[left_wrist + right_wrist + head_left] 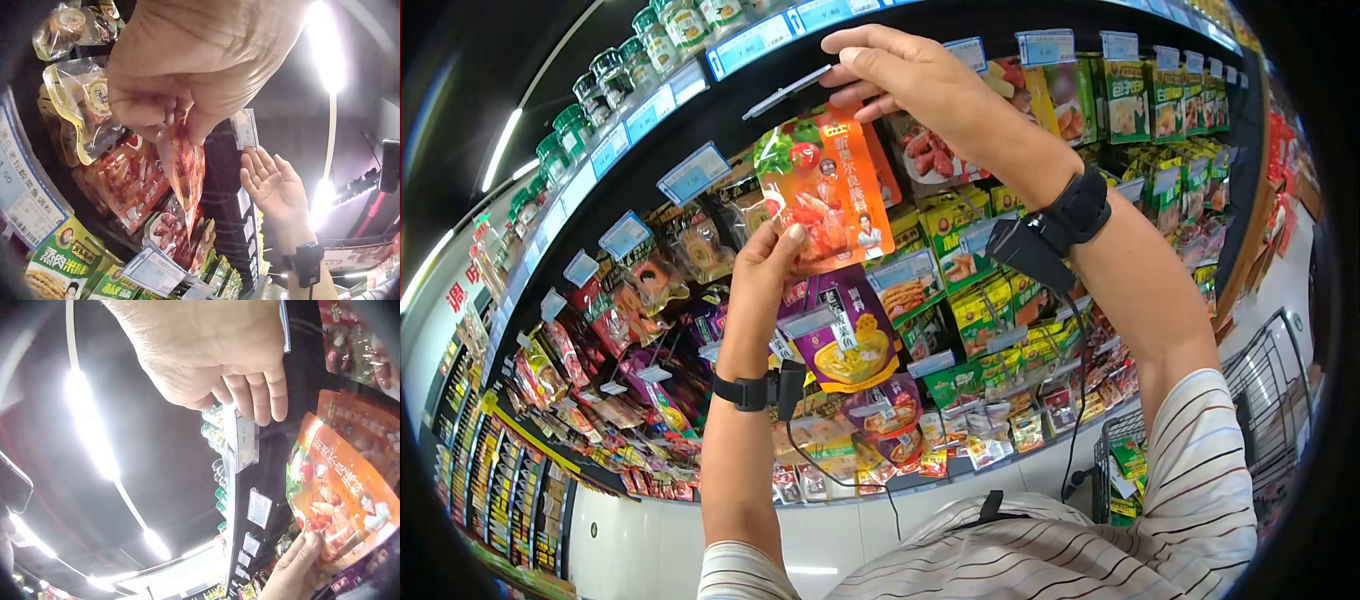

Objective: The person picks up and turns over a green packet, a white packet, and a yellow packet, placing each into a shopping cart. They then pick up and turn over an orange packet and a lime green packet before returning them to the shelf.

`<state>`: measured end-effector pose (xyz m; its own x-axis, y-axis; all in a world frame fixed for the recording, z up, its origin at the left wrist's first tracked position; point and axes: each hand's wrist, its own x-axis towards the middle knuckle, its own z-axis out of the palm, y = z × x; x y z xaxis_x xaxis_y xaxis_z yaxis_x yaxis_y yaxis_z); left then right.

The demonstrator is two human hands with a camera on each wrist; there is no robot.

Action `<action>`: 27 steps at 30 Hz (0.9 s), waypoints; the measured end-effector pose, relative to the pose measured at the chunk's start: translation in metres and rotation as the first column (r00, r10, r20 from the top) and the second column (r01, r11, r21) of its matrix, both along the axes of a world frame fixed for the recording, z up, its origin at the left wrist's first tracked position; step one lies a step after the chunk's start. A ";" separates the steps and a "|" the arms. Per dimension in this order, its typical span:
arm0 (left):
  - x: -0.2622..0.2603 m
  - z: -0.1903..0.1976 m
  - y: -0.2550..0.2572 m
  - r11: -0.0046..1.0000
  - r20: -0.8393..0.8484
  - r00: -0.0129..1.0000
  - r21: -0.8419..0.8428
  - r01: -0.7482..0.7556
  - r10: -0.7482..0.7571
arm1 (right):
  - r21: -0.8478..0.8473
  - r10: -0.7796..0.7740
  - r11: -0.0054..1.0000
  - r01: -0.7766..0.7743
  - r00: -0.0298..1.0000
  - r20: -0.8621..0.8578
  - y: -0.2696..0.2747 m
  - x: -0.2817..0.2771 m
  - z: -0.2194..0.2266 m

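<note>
An orange marinade packet (828, 190) with pictures of chicken wings and vegetables is in my left hand (765, 265), which pinches its lower left edge between thumb and fingers. In the left wrist view that packet (190, 175) shows nearly edge-on, in front of similar packets on the rack. My right hand (900, 72) is raised above the packet with its fingers extended and nothing in it. Its fingertips are right beside a tilted price tag holder (787, 93), and the right wrist view shows the tag (245, 440) just past the fingers.
Hanging packets fill the rack, among them a purple packet (845, 335) and green-yellow ones (955, 240). Jars with green lids (572, 130) line the shelf above, behind a strip of price labels (650, 115). A wire shopping cart (1270, 370) stands at the right.
</note>
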<state>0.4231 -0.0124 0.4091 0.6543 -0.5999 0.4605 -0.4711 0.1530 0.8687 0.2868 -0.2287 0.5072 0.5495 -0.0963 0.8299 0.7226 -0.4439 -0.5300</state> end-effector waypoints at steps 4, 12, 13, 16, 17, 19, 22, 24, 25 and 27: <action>-0.005 -0.005 0.000 0.999 0.090 0.996 0.025 -0.031 0.029 | -0.021 -0.009 1.000 0.009 1.000 -0.004 0.001 -0.003 0.000; -0.001 0.005 -0.007 0.999 0.035 0.999 -0.025 -0.026 0.027 | -0.012 -0.029 1.000 0.029 1.000 0.009 -0.002 0.003 -0.004; 0.003 0.005 -0.009 1.000 0.028 0.999 -0.012 -0.021 0.022 | -0.025 -0.039 0.999 0.039 0.999 0.017 -0.003 0.004 -0.004; 0.005 0.005 -0.016 0.999 0.021 1.000 -0.048 0.017 -0.016 | -0.047 -0.053 0.997 0.054 0.998 0.030 -0.004 0.005 -0.005; 0.007 0.004 -0.016 0.999 0.025 0.999 -0.040 0.026 -0.025 | -0.043 -0.044 0.998 0.046 0.999 0.027 -0.003 0.005 -0.006; 0.011 0.003 -0.017 0.999 0.033 0.998 -0.024 0.047 -0.046 | -0.041 -0.042 0.998 0.043 0.999 0.017 -0.002 0.004 -0.006; 0.006 0.004 -0.018 0.998 0.022 0.999 -0.022 0.051 -0.050 | -0.027 -0.038 0.999 0.038 0.999 -0.003 -0.001 0.003 -0.008; 0.004 0.004 -0.020 0.998 0.019 0.999 -0.039 0.041 -0.040 | 0.002 -0.011 1.000 0.011 1.000 -0.015 0.000 0.003 -0.009; 0.004 0.004 -0.021 0.998 0.018 0.999 -0.048 0.036 -0.035 | 0.004 -0.016 1.000 0.016 1.000 -0.011 0.001 0.003 -0.010; 0.010 0.001 -0.022 0.999 -0.011 0.999 -0.031 0.042 -0.042 | 0.007 -0.027 1.000 0.027 1.000 -0.002 0.002 0.003 -0.011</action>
<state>0.4329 -0.0342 0.4105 0.6341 -0.6128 0.4716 -0.4540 0.1988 0.8686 0.2897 -0.2267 0.4965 0.5479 -0.1170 0.8283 0.7097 -0.4592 -0.5343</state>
